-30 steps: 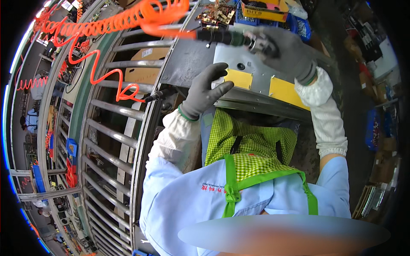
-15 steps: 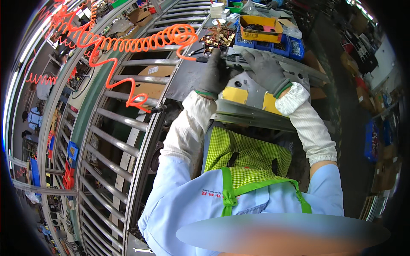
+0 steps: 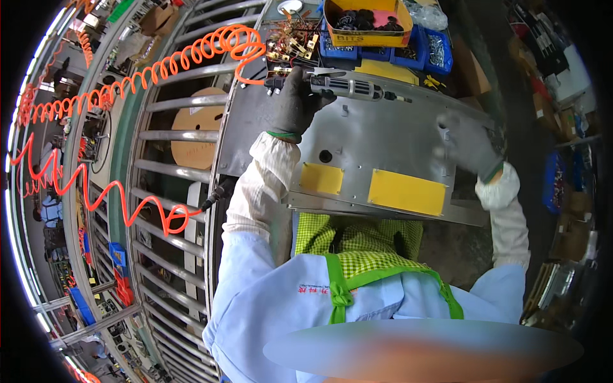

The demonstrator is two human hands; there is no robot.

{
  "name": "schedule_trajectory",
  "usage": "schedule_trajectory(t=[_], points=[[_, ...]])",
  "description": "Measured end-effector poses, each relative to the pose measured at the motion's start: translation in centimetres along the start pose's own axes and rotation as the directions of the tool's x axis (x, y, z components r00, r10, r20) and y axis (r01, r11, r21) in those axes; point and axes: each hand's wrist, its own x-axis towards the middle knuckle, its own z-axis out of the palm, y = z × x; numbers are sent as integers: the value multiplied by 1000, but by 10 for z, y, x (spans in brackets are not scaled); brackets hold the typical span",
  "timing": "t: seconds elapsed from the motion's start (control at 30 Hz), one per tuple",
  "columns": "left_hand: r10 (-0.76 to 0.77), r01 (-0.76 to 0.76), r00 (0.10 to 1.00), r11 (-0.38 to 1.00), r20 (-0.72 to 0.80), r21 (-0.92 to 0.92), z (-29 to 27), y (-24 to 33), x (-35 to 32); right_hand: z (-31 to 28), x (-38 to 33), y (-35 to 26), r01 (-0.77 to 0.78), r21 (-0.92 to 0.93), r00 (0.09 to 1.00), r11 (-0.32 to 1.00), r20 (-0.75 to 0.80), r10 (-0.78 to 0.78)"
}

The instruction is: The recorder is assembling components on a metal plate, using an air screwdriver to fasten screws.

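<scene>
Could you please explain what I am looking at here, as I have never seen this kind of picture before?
This is a fisheye view from a camera on a person's head, looking down, so straight edges bend. Both hands wear grey gloves. The left hand grips a grey pen-shaped power tool fed by a coiled orange hose. The right hand rests on a grey metal panel bearing two yellow patches. Beyond it stand blue parts bins and a yellow box.
</scene>
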Motion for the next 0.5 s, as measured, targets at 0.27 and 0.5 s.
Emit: schedule_trajectory(t=[0.27, 0.5], points=[[-294, 122, 810, 931, -508, -344, -6, 45, -6, 41, -119, -2, -348, 231, 835, 909, 518, 188], [-114, -180, 669, 934, -735, -308, -20, 100, -28, -6, -119, -14, -151, 332, 949, 931, 313, 42]])
